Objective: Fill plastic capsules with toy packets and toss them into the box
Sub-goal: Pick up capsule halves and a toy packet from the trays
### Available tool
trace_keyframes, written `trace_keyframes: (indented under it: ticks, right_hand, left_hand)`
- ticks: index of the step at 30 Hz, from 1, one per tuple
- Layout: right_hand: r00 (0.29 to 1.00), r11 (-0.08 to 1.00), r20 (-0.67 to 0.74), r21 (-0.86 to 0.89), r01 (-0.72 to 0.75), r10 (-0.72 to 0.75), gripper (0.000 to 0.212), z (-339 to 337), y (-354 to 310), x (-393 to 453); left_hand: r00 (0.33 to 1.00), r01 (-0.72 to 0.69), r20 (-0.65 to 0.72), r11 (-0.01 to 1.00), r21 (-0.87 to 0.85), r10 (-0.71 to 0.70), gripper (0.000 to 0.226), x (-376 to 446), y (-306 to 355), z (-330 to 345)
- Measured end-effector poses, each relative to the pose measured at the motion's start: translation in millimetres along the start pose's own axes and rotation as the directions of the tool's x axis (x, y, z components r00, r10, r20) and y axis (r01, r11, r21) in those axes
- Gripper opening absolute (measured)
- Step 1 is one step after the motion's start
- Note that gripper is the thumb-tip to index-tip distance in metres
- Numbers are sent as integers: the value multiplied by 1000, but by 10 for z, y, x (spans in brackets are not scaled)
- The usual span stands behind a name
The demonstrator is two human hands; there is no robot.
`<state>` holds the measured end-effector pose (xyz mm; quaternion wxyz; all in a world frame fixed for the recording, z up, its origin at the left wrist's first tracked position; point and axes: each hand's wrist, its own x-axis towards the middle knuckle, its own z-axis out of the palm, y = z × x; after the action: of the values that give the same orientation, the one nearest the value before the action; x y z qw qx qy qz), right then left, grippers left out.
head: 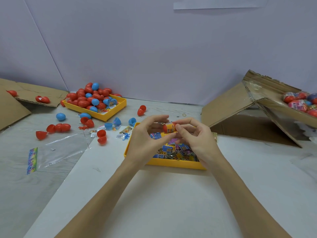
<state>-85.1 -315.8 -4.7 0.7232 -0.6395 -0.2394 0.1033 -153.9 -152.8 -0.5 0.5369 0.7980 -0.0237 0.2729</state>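
Observation:
Both hands meet above the near yellow tray (169, 164), which holds several small printed toy packets (173, 150). My left hand (147, 136) pinches a red capsule (169, 128) wrapped in a printed orange label, thumb below and fingers above. My right hand (195, 136) pinches the capsule's right end with thumb and forefinger. The cardboard box (274, 107) stands tilted at the right, with several wrapped capsules (299, 101) inside its far end.
A second yellow tray (103, 115) at the back left is heaped with red and blue capsules (91, 97). Loose capsule halves, packets and a clear plastic bag (56, 152) litter the table's left side. Flat cardboard (10, 103) lies at the far left.

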Motion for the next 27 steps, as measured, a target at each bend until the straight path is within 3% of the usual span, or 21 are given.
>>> trace_keyframes:
  ticks: [6, 20, 24, 27]
  right_hand:
    - [1000, 1000, 12, 13, 17, -17, 27, -8, -6, -5]
    - [999, 999, 23, -18, 30, -30, 25, -31, -9, -9]
    - [998, 996, 44, 82, -42, 38, 27, -3, -7, -2]
    - [993, 991, 60, 88, -104, 99, 32, 11, -13, 4]
  left_hand:
    - [1000, -5, -16, 1000, 1, 5, 39, -6, -9, -25]
    - [998, -31, 51, 999, -18, 32, 40, -5, -27, -34]
    - [993, -114, 40, 994, 3, 113, 37, -1, -11, -21]
    - [973, -228, 51, 967, 116, 223, 50, 2, -34, -14]
